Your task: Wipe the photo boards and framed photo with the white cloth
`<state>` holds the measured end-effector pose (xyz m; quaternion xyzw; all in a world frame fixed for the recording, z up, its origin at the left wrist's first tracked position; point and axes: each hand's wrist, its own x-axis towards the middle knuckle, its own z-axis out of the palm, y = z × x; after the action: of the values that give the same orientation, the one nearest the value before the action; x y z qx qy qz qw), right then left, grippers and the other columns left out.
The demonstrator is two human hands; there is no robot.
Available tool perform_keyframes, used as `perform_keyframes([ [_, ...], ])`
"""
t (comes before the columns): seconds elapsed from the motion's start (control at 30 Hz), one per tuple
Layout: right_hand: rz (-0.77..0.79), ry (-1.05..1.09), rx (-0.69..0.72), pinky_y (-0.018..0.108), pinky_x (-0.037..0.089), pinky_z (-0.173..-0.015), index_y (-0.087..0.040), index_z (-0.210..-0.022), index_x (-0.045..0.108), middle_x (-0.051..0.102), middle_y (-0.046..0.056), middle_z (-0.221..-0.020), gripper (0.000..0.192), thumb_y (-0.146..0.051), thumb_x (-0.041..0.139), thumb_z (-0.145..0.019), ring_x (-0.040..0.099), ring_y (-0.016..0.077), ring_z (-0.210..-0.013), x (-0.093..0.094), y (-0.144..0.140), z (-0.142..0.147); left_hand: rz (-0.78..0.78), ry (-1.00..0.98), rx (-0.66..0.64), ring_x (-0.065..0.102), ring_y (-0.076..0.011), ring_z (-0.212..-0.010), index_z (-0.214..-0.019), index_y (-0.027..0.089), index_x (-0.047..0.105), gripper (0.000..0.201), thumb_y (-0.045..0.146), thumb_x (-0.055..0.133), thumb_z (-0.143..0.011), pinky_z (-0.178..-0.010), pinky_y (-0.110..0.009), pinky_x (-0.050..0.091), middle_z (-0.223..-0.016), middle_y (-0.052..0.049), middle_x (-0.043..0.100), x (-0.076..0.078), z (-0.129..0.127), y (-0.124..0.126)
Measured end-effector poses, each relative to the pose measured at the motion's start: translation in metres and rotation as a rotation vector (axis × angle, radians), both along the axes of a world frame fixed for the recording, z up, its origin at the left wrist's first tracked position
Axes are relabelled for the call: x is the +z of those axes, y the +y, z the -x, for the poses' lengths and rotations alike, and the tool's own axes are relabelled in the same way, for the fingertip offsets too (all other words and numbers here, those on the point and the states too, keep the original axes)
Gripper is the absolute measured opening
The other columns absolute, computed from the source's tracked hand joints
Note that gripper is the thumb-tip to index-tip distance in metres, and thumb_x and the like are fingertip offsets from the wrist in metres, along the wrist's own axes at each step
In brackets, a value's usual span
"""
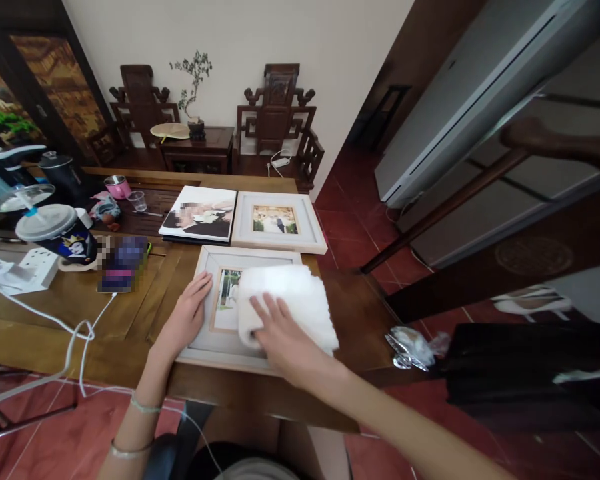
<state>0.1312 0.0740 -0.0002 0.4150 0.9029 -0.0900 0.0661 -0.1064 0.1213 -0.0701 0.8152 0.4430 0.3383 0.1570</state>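
A light picture frame (207,270) lies flat on the wooden table in front of me, with a photo in its centre. My left hand (190,312) rests on the left border of this frame, fingers stretched out. Over the frame's right half lies a white paper towel (300,293), rolled or folded thick at its left end, with a wavy right edge. My right hand (280,333) grips its near left end, fingers over the top; the thumb is partly hidden. The towel covers the right part of the photo.
Behind lie a second framed picture (280,220) and a white photo panel (200,212). At left on the table (180,257) are a phone (125,263) on a cable, a lidded cup (60,233), a power strip (37,267) and a pink mug (117,187). A wooden chair (480,260) stands at right.
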Motion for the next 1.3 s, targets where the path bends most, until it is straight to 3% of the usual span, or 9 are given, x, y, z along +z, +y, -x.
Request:
perform_keyframes([
  [0.13,0.164,0.075,0.167,0.059,0.028,-0.109,-0.007,-0.107,0.068,0.032,0.024,-0.149,0.032,-0.009,0.05,-0.081,0.025,0.0428,-0.138,0.025,-0.039,0.0,0.013,0.017,0.008,0.033,-0.0229,-0.139,-0.136,0.014,0.048,0.046,0.01,0.031,-0.094,-0.114,-0.05,0.03,-0.142,-0.014,0.046,0.002,-0.001,-0.001],
  [0.23,0.176,0.145,0.193,0.056,0.025,-0.112,-0.008,-0.104,0.069,0.032,0.021,-0.15,0.031,-0.008,0.047,-0.082,0.021,0.039,-0.14,0.023,-0.037,0.005,0.026,0.015,0.0,0.033,-0.0226,-0.139,-0.138,0.017,0.046,0.048,0.009,0.031,-0.093,-0.114,-0.051,0.03,-0.143,-0.012,0.046,0.003,0.0,-0.001],
  [0.43,-0.053,0.151,0.022,0.059,0.016,-0.114,-0.012,-0.102,0.069,0.025,0.018,-0.154,0.031,-0.005,0.049,-0.08,0.013,0.036,-0.143,-0.014,0.038,0.015,0.034,-0.027,-0.037,0.032,-0.023,-0.14,-0.138,0.019,0.047,0.049,0.009,0.032,-0.092,-0.115,-0.052,0.028,-0.143,-0.011,0.046,0.002,0.002,0.0],
  [0.6,-0.202,0.139,-0.047,0.065,0.009,-0.112,-0.009,-0.101,0.069,0.024,0.017,-0.154,0.032,0.001,0.047,-0.079,0.01,0.04,-0.143,-0.019,0.077,0.024,0.021,-0.062,-0.032,0.033,-0.0227,-0.139,-0.136,0.02,0.049,0.048,0.01,0.032,-0.093,-0.115,-0.051,0.029,-0.142,-0.011,0.047,-0.002,0.002,0.001],
  [0.7,-0.134,0.077,-0.039,0.065,0.017,-0.11,-0.01,-0.101,0.069,0.029,0.018,-0.153,0.029,-0.004,0.047,-0.083,0.018,0.0425,-0.14,-0.012,0.055,0.031,0.003,-0.067,-0.026,0.033,-0.0222,-0.139,-0.136,0.019,0.049,0.047,0.01,0.031,-0.093,-0.115,-0.051,0.029,-0.141,-0.012,0.048,-0.003,0.001,0.001],
  [0.83,0.039,0.032,0.069,0.066,0.026,-0.106,-0.009,-0.104,0.07,0.031,0.022,-0.15,0.029,-0.011,0.059,-0.077,0.024,0.0477,-0.137,0.004,-0.002,0.029,0.018,-0.034,-0.01,0.032,-0.0224,-0.14,-0.137,0.017,0.047,0.048,0.009,0.03,-0.093,-0.115,-0.051,0.029,-0.142,-0.013,0.046,0.0,0.001,-0.001],
  [0.97,0.16,0.083,0.13,0.061,0.03,-0.107,-0.009,-0.106,0.069,0.035,0.021,-0.149,0.032,-0.011,0.052,-0.079,0.026,0.0437,-0.138,0.021,-0.032,0.021,0.023,-0.021,-0.009,0.032,-0.0229,-0.139,-0.138,0.016,0.046,0.047,0.011,0.031,-0.094,-0.115,-0.05,0.029,-0.143,-0.014,0.046,0.002,0.0,-0.001],
  [1.1,0.148,0.103,0.04,0.056,0.027,-0.111,-0.01,-0.109,0.067,0.03,0.019,-0.152,0.037,-0.004,0.047,-0.079,0.022,0.0384,-0.141,0.017,-0.005,0.025,0.059,-0.008,-0.005,0.03,-0.0225,-0.14,-0.137,0.019,0.047,0.043,0.017,0.03,-0.097,-0.115,-0.05,0.027,-0.145,-0.012,0.043,0.005,-0.001,-0.003],
  [1.3,-0.191,0.144,-0.064,0.071,0.005,-0.108,-0.013,-0.108,0.068,0.029,0.015,-0.154,0.032,-0.009,0.046,-0.085,0.01,0.0423,-0.142,-0.012,0.061,0.048,0.157,-0.043,0.013,0.018,-0.0199,-0.145,-0.147,0.024,0.028,0.047,0.032,0.027,-0.101,-0.119,-0.046,0.016,-0.155,-0.006,0.027,0.017,-0.004,-0.009],
])
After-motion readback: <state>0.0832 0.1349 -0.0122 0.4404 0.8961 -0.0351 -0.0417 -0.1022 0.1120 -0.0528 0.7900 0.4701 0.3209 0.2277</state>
